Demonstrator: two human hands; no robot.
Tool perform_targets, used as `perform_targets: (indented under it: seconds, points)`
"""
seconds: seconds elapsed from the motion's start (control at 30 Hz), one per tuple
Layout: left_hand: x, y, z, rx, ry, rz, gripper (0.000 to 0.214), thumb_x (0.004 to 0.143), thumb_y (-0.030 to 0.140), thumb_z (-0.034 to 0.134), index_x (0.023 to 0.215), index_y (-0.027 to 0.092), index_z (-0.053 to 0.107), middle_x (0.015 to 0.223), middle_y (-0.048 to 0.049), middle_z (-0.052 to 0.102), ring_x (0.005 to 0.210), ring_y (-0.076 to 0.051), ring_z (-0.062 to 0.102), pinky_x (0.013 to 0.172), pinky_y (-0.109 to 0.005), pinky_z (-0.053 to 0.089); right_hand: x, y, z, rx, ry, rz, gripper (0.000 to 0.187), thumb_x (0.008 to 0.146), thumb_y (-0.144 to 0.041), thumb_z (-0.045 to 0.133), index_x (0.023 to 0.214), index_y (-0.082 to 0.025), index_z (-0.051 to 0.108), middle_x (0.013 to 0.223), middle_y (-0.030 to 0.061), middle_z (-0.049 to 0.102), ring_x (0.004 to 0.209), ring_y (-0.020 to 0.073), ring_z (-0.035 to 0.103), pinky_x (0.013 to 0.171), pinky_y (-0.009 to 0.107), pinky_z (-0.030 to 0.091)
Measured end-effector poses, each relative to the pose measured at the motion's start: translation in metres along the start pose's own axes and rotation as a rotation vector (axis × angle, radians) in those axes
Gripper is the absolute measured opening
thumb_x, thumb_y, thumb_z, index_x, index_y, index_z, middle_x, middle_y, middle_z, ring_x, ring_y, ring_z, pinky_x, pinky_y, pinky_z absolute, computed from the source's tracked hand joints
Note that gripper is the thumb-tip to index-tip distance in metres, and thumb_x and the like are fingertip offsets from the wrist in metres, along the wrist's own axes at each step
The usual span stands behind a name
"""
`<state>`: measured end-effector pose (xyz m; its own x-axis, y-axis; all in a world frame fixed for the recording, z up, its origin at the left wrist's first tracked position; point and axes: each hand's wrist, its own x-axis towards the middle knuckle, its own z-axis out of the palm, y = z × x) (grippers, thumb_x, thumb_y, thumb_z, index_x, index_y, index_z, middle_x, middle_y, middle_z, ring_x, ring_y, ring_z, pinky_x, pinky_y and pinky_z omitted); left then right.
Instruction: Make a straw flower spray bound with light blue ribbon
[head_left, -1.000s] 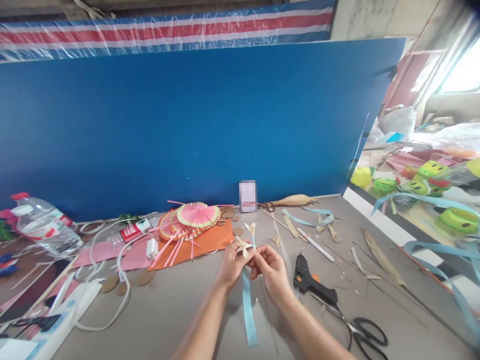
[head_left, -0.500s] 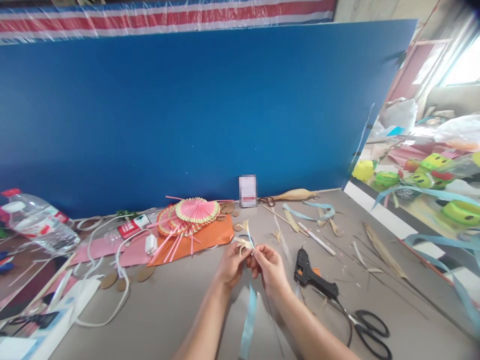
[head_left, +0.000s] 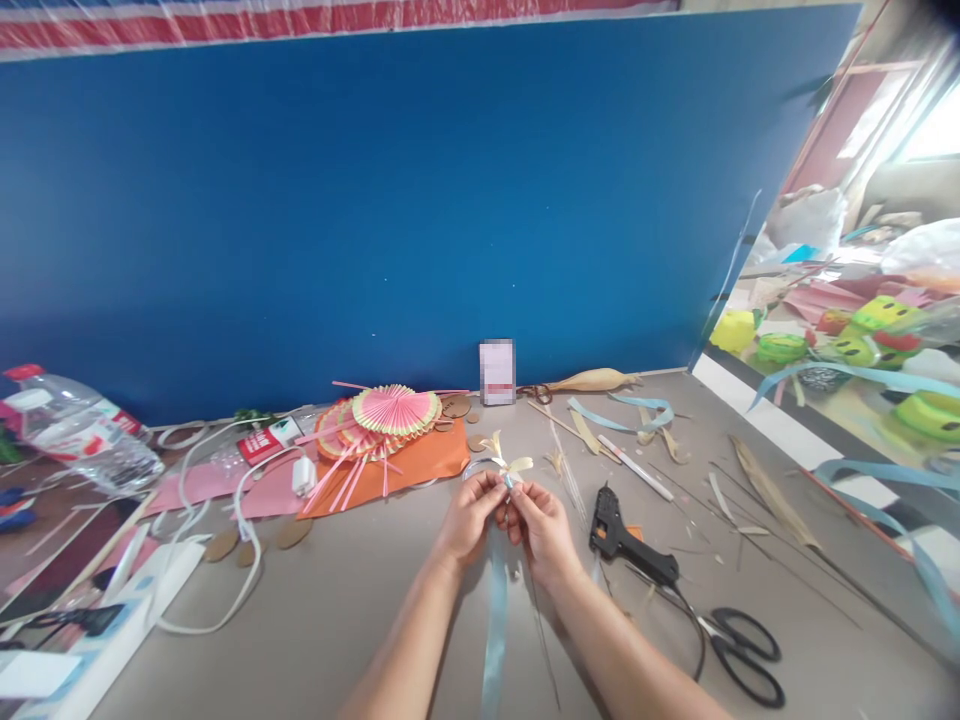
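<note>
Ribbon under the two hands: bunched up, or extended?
Extended: the light blue ribbon runs as one long strip from below the left hand and right hand down to the picture's bottom edge, with no bunching visible.

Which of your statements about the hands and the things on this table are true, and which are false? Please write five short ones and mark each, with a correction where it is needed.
1. The left hand and the right hand meet near a pale flower. True.
2. The glue gun lies to the left of both hands. False: the glue gun lies to their right.
3. A blue ribbon hangs down below the hands. True.
4. The right hand holds the scissors. False: the scissors lie on the table.
5. The paper fans lie partly over an orange sheet. True.
</note>
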<state>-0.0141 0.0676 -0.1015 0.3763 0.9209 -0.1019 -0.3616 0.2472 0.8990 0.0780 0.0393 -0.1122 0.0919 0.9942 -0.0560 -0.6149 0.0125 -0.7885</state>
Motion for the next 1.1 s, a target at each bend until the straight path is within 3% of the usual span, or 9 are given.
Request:
perform_targets:
  seconds: [0.3,0.5,0.6,0.77,0.93,1.1]
  points:
    - [0.0015,-0.0061,-0.0060,-0.106,-0.008,-0.053,0.014,0.068,0.023,0.059,0.067,0.015,0.049,0.043,0.0043,0.048,0.038,-0.006,0.043,0.040,-0.018,0.031,0.0009,0.0005,-0.0027,0.130,-0.001,0.095,0.022,0.067,-0.028,0.062,0.056,-0.014,0.049,0.040,-0.0026,0.049,0.035,0.0059,0.044,0.032,0.014,0.026]
    - [-0.0006,-0.0023,-0.0034,-0.064,-0.020,-0.042,0.013,0.065,0.020,0.060,0.068,0.015,0.049,0.049,0.0021,0.054,0.041,-0.007,0.046,0.043,-0.018,0.034,0.0040,-0.0017,-0.0048,0.131,-0.030,0.129,0.024,0.067,-0.030,0.062,0.055,-0.014,0.049,0.040,-0.0029,0.049,0.032,0.0046,0.042,0.032,0.014,0.025]
    - [-0.0009,-0.0004,-0.0018,-0.059,-0.004,-0.057,0.012,0.063,0.019,0.060,0.071,0.014,0.052,0.049,0.0032,0.051,0.038,-0.005,0.041,0.039,-0.017,0.029,0.0038,-0.0027,-0.0052,0.121,-0.031,0.121,0.023,0.065,-0.029,0.064,0.057,-0.014,0.049,0.038,-0.0048,0.046,0.033,0.0056,0.044,0.033,0.014,0.027]
    - [-0.0005,0.0025,-0.0028,-0.011,0.002,-0.119,0.020,0.060,0.018,0.058,0.079,0.011,0.060,0.044,0.0062,0.037,0.036,-0.002,0.024,0.035,-0.016,0.014,0.0029,-0.0001,-0.0073,0.070,-0.027,0.114,0.025,0.066,-0.032,0.063,0.058,-0.014,0.049,0.040,-0.0066,0.045,0.027,0.0019,0.034,0.031,0.014,0.024]
    - [-0.0003,0.0009,-0.0035,0.103,0.061,-0.065,0.021,0.064,0.030,0.060,0.072,0.011,0.062,0.042,0.0085,0.024,0.038,-0.002,0.015,0.037,-0.019,0.009,0.0035,0.0018,-0.0074,0.058,-0.022,0.102,0.026,0.067,-0.032,0.063,0.057,-0.014,0.047,0.041,-0.0066,0.046,0.027,0.0015,0.034,0.030,0.014,0.023]
    - [0.0015,-0.0047,-0.0024,0.212,0.180,0.021,0.023,0.060,0.034,0.065,0.063,0.012,0.059,0.040,0.0076,0.031,0.037,-0.003,0.022,0.037,-0.019,0.013,0.0028,0.0043,-0.0065,-0.026,0.035,0.046,0.024,0.068,-0.032,0.062,0.060,-0.014,0.048,0.042,-0.0062,0.047,0.028,0.0017,0.035,0.030,0.013,0.023]
